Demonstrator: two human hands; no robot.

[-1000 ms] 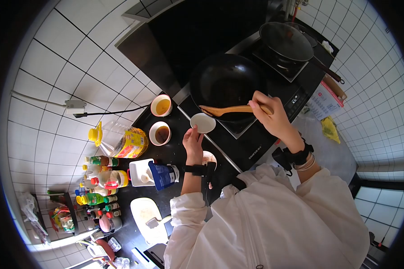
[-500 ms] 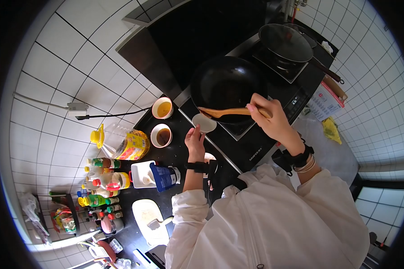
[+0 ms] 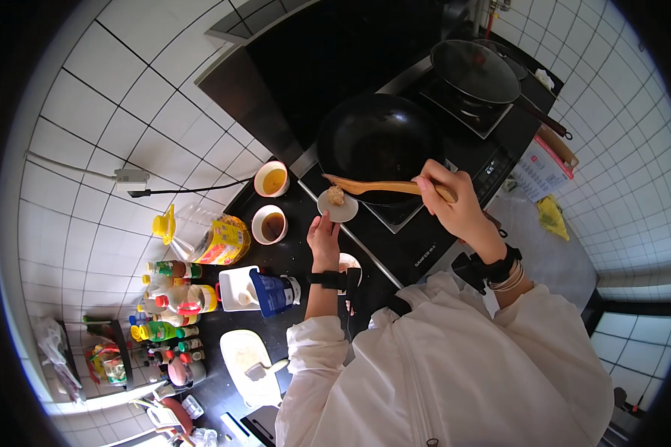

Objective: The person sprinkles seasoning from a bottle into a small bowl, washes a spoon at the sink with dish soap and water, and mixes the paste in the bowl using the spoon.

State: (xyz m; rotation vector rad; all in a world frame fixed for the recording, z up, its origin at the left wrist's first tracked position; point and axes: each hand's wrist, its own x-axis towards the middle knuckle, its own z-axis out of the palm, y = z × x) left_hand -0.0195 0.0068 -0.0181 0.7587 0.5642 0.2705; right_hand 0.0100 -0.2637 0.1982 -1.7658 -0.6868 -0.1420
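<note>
Change: a lumpy tan clump (image 3: 335, 196) now shows in the small pale dish (image 3: 342, 214), where none could be seen half a second ago. The dish therefore appears to be carrying something; its level would seem to matter more, as the clump sits toward the side nearest the wok (image 3: 380, 145).
Small dish: held up just beside the wok, off its near-left rim, with its inside facing up.
Left hand (image 3: 323, 240): grip closed lightly on the dish, fingers at the edge farthest from the wok.
Right hand (image 3: 449, 201): grip closed around the handle of a wooden spatula (image 3: 388, 186), at the near-right side of the wok.
Spatula: lies across the near part of the wok, its head reaching past the left rim to just above the clump. Whether it touches clump or dish cannot be told.
Wok: dark and glossy inside, on the cooktop (image 3: 432, 240); its contents are too dark to make out.
Bowls: left of the wok, one with yellow liquid (image 3: 258, 181) and one with brown liquid (image 3: 256, 226) stand close together on the tabletop (image 3: 297, 255).
Lidded pan (image 3: 476, 72): beyond the wok to the right, under a glass lid.
Oil jug (image 3: 227, 237): farther left of the wok than the bowls, lying or leaning near the wall; which of these is unclear.
</note>
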